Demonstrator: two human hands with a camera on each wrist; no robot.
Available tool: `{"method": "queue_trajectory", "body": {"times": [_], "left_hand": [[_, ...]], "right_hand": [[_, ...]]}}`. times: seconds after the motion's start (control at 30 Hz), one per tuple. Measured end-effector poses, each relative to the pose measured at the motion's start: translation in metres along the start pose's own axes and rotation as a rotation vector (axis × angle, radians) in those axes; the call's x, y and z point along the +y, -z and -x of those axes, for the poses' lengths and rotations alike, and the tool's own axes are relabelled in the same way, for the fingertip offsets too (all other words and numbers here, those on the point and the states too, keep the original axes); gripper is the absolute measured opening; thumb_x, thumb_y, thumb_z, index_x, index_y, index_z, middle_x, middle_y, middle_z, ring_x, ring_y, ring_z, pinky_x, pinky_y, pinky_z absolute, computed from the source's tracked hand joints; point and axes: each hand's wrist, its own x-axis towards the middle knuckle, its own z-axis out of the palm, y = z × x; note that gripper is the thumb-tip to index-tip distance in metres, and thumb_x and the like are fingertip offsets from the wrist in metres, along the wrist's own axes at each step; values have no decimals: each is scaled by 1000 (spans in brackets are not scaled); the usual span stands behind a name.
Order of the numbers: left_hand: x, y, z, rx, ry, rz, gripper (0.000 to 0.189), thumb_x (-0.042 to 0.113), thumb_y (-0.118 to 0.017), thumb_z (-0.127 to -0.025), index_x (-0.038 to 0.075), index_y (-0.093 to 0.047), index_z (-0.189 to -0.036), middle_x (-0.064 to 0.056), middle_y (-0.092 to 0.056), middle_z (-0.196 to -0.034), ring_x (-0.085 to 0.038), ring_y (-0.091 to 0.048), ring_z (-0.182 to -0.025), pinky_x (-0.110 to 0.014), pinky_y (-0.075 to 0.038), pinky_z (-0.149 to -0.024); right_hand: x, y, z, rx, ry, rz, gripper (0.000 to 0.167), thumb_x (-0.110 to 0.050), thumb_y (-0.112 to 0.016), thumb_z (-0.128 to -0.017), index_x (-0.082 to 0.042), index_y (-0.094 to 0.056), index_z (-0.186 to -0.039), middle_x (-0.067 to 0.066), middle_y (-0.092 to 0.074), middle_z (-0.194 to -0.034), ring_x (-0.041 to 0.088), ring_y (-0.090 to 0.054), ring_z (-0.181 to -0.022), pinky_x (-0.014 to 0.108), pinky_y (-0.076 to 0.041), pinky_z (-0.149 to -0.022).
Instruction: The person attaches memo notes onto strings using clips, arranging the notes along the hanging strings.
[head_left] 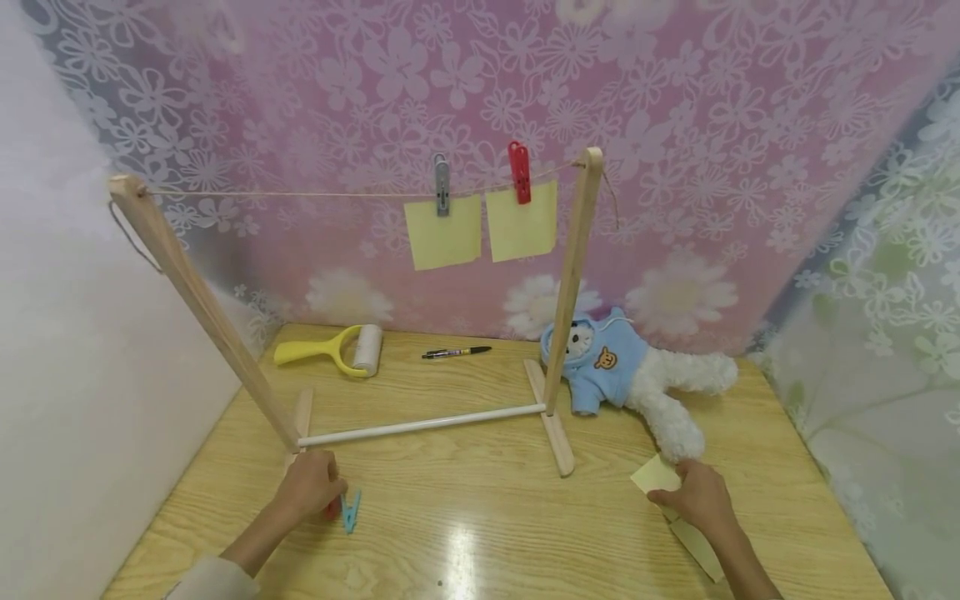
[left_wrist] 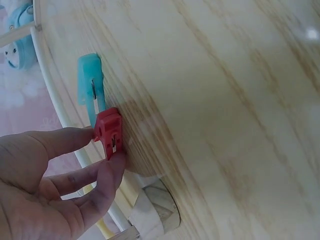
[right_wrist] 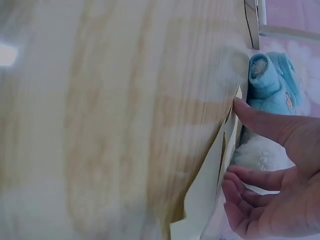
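Note:
In the left wrist view my left hand [left_wrist: 65,180] pinches a red clothespin [left_wrist: 111,131] between thumb and fingers, low over the table. A turquoise clothespin [head_left: 350,511] lies right beside it on the wood. At the right side of the head view my right hand [head_left: 697,500] has thumb and fingers on a pale yellow paper note [head_left: 654,477]. More yellow paper [head_left: 697,547] lies under and behind that hand. Two yellow notes hang on a string between wooden posts: one [head_left: 444,237] under a grey clothespin [head_left: 442,183], the other [head_left: 522,227] under a red clothespin [head_left: 520,173].
The wooden stand has a left post [head_left: 210,317], a right post [head_left: 573,283] and a white lower bar [head_left: 423,425]. Behind it lie a yellow-handled lint roller [head_left: 322,350] and a pen [head_left: 456,352]. A white plush toy in a blue hoodie [head_left: 622,362] lies at the right.

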Motion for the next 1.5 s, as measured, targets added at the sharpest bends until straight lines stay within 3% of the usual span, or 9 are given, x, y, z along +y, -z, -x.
{"method": "queue_trajectory", "body": {"times": [0.17,0.27,0.4,0.53,0.67,0.9,1.13,1.33,1.5], "left_hand": [[1,1,0,-4,-18,-21,16,1,-72,-69,1,-57,-65,-5,-58,-63,-12,-48,-52,-21,-40,-46],[1,2,0,-6,-20,-38,16,3,-73,-69,1,-57,-66,-5,-59,-65,-12,-49,-53,-22,-42,-47],[0,3,-1,-14,-12,-48,15,3,-73,-69,0,-58,-68,-6,-59,-65,-13,-49,-53,-23,-44,-48],[0,4,-1,-28,2,-41,13,2,-71,-70,0,-58,-69,-5,-58,-65,-13,-49,-51,-22,-42,-47],[1,5,-1,-31,14,-13,12,0,-68,-70,0,-56,-69,-4,-55,-62,-12,-46,-48,-19,-37,-44],[1,6,-2,-39,24,13,15,-2,-66,-69,3,-52,-66,-2,-51,-56,-11,-44,-46,-17,-34,-44],[3,8,-3,-50,40,39,18,-2,-64,-69,6,-49,-62,1,-48,-44,-10,-42,-42,-19,-35,-46],[5,12,-3,-47,48,25,15,1,-63,-69,6,-50,-62,2,-48,-41,-10,-43,-42,-20,-31,-43],[6,15,-4,-29,-7,29,13,-1,-60,-69,6,-52,-61,4,-48,-38,-6,-38,-37,-17,-25,-39]], "right_hand": [[5,6,5,-33,-48,-51,51,-37,-78,-75,-3,-40,-67,8,-43,-64,16,-39,-57,23,-34,-51],[9,9,6,-32,-42,-60,59,-38,-78,-74,14,-57,-93,32,-62,-96,35,-59,-78,35,-50,-62],[10,8,4,-63,-56,-68,81,-38,-82,-70,22,-51,-113,42,-52,-119,42,-61,-89,40,-54,-66],[9,7,2,-79,-73,-65,76,-34,-83,-69,22,-50,-109,39,-57,-106,29,-58,-77,34,-51,-60],[8,6,-1,-90,-103,-85,56,-29,-83,-68,11,-50,-90,13,-50,-70,17,-45,-60,26,-41,-51],[11,8,-2,-91,-90,-59,69,-41,-84,-66,13,-56,-99,31,-61,-97,26,-57,-76,32,-48,-58],[10,8,3,-102,-123,-87,69,-41,-83,-67,5,-42,-99,14,-53,-82,21,-48,-71,28,-39,-57],[11,11,3,-103,-90,-140,62,-33,-84,-68,10,-51,-99,21,-63,-89,21,-58,-70,30,-48,-56],[8,17,4,-139,-62,-186,48,-32,-82,-71,4,-57,-90,9,-59,-78,16,-49,-65,28,-43,-54]]}}
